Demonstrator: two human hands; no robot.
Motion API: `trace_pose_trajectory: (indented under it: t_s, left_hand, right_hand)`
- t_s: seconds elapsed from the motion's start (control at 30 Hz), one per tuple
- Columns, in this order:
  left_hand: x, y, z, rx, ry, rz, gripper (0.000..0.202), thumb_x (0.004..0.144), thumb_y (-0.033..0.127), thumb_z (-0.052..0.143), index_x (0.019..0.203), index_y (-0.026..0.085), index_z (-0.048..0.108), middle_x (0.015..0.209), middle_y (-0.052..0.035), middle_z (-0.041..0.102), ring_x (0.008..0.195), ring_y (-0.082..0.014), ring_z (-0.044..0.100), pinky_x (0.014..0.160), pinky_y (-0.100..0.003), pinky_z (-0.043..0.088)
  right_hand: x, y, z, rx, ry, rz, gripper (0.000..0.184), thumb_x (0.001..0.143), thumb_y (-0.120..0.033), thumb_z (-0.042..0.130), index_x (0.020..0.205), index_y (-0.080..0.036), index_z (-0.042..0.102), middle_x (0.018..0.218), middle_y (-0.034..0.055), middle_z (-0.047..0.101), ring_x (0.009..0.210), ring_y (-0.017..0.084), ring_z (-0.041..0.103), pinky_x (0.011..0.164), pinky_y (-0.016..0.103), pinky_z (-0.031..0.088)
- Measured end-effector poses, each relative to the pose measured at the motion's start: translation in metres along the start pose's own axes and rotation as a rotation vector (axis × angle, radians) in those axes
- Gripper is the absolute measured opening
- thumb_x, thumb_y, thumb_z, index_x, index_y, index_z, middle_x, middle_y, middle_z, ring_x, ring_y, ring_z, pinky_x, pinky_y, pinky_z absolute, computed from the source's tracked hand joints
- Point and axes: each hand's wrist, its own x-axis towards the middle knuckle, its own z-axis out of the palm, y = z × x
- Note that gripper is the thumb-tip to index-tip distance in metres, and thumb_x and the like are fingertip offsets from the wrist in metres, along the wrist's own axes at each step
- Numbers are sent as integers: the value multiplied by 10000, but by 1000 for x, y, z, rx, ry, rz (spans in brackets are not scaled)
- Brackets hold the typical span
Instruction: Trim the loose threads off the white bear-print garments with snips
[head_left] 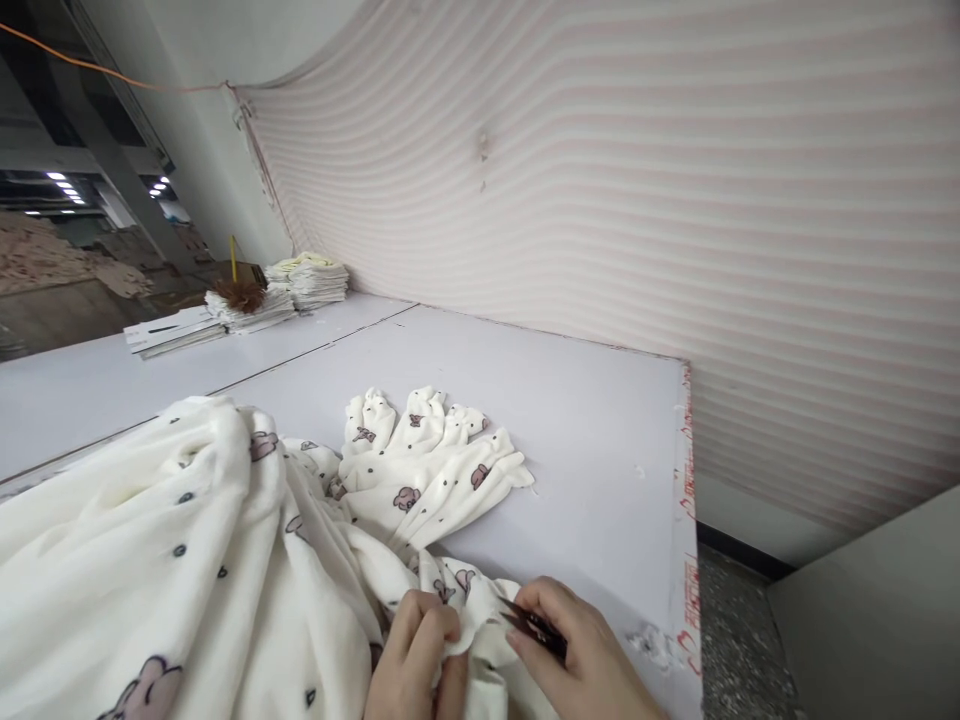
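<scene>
A heap of soft white fabric [150,520], printed with pinkish animals and small dark marks, fills the lower left and reaches to the middle of the table. My left hand [420,655] is closed on an edge of this fabric at the bottom centre. Just right of it, my right hand [581,650] grips small dark thread snips [538,628]. Their tips point left, close to the fabric edge; whether they touch it I cannot tell. Several gathered ends [427,420] of the fabric lie spread out beyond my hands.
The pale table [592,450] has a right edge covered with red-printed tape [686,520]. Stacks of folded white cloth or paper [315,285] stand at the far left, beside a brown bristly brush head [241,293]. A pink-striped sheet [600,180] hangs along the back.
</scene>
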Motion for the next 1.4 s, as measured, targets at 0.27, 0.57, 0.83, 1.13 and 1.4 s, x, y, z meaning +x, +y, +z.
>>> trace_pose_trajectory:
  t_s: [0.27,0.57,0.83,1.13,1.4]
  left_hand:
    - [0,-6,-5,-29,-80,128,255,815,-16,378,825,240,373,960,-5,567,880,-146,563,794,-240,422]
    - [4,-5,-9,16,-145,208,275,825,-36,400,838,236,369,930,-11,608,767,-153,533,749,-260,424]
    - [0,0,-5,-73,-71,120,270,831,-32,360,822,237,383,933,-7,597,799,-160,516,771,-275,401]
    - [4,-6,0,-597,-26,-413,191,843,298,589,729,221,457,841,-15,638,756,-172,577,704,-270,428]
    - [20,-15,-15,-1072,-133,-839,446,615,489,820,886,196,621,766,25,606,651,-129,547,643,-243,415]
  right_hand:
    - [0,0,-14,-173,-84,-66,241,912,-296,526,1088,-228,676,964,42,674,873,200,647,756,261,470]
    - [4,-11,-14,-91,-161,-58,193,893,-270,589,1010,-267,742,879,1,717,845,177,658,756,241,466]
    - [5,-15,-16,-159,-163,-65,192,894,-269,574,956,-269,756,808,2,703,780,176,649,687,233,449]
    - [16,1,8,-138,15,-33,72,848,-203,547,858,-205,618,838,14,663,778,189,619,686,257,441]
    - [23,-3,30,29,26,-224,135,797,-150,582,906,-207,637,884,24,652,814,166,625,734,232,466]
